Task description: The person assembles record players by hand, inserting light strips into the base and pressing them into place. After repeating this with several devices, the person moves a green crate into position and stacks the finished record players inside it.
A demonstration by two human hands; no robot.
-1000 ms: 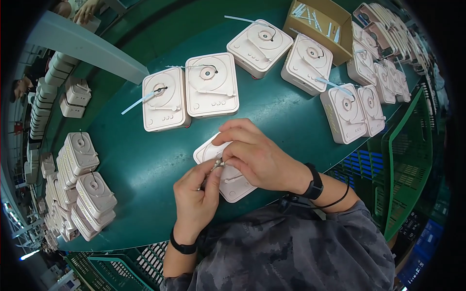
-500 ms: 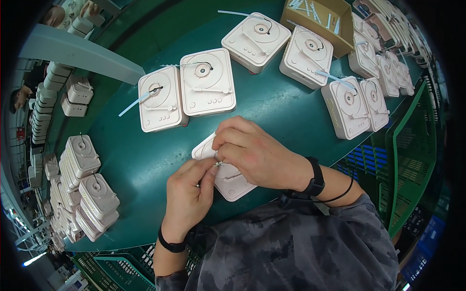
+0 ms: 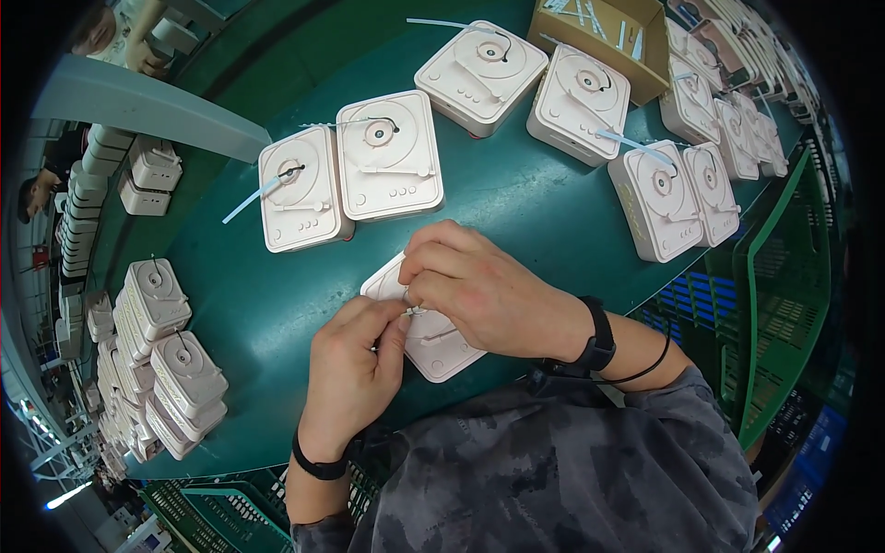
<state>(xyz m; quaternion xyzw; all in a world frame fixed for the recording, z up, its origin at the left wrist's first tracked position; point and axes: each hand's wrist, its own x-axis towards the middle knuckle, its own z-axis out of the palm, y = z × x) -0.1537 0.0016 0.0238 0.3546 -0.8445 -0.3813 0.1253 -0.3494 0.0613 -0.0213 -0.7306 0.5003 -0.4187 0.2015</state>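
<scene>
A pale pink box shaped like a small record player (image 3: 441, 358) lies at a slant on the table in front of me, partly covered by both hands. My left hand (image 3: 358, 355) pinches a small whitish piece, perhaps a connector or wire end, between thumb and forefinger above the box's round platter area. Right against those fingertips, my right hand (image 3: 484, 293) comes in from the other side with its fingers curled down and closed. Whatever the right fingertips grip is hidden behind them.
Similar pink boxes, some trailing black wires and pale strips, stand beyond my hands (image 3: 387, 152) and to the right (image 3: 656, 203). More are stacked at the left (image 3: 187, 373). A cardboard box (image 3: 636, 74) holds strips. Green crates (image 3: 774, 276) flank the table; a person's hand (image 3: 143, 57) shows far left.
Both my hands keep nearly the same pose at the box. The whole picture has shifted slightly left. At the upper left, the other person's hand and arm have moved.
</scene>
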